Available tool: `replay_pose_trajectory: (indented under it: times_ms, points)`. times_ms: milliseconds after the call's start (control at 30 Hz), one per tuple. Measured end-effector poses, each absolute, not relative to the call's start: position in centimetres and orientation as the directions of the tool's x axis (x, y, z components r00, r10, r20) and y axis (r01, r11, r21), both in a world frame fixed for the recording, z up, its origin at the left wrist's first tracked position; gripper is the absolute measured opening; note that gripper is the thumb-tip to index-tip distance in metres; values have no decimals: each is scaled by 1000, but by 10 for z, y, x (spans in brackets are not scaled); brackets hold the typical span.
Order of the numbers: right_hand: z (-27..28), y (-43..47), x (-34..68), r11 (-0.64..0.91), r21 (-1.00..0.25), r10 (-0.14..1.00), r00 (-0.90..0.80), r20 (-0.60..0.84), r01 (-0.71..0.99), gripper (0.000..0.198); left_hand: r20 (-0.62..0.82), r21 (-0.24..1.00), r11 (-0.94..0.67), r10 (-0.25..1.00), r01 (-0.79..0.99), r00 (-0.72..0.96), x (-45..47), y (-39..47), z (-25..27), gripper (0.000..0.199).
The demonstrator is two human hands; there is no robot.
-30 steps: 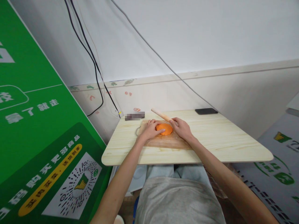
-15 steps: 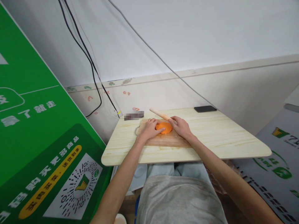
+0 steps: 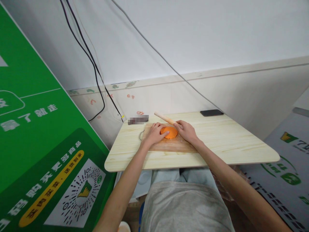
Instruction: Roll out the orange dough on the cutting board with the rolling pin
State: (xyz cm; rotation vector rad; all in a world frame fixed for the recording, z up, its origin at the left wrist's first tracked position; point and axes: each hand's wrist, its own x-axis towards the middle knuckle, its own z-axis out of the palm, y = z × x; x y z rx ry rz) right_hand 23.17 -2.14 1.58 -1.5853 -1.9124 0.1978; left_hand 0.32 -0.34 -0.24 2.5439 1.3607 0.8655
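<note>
Since next to nothing's moved over the last second, I'd say the work's paused. Board (image 3: 169, 147) nearest, dough (image 3: 172, 132) flat on it, left hand (image 3: 155, 134) holding its 9 o'clock edge; at 3, right hand (image 3: 187, 130) grips the pin (image 3: 166, 118) by its near end; phone (image 3: 211, 112) lies off at 2.

Probably a shop, or a corner of one. Large green panel (image 3: 31, 77) at left carries white Chinese lettering, a yellow rounded strip (image 3: 52, 188) advertising meat and vegetables delivered home, and a square white code patch (image 3: 77, 196) for scanning. Grey-white panel (image 3: 267, 149) at right has green "24" branding. Makeshift corner: scuffed white wall (image 3: 205, 38), loose black cables (image 3: 93, 58), small pale wood-grain surface (image 3: 231, 138).
</note>
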Motion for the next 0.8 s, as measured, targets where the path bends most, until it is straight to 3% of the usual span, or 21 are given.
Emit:
replay_pose_trajectory:
  times_ms: [800]
  points:
    - [22, -26, 229, 243, -471, 935, -77, 345, 848, 38, 340, 462, -532, 845, 710, 412, 2, -4, 1, 38]
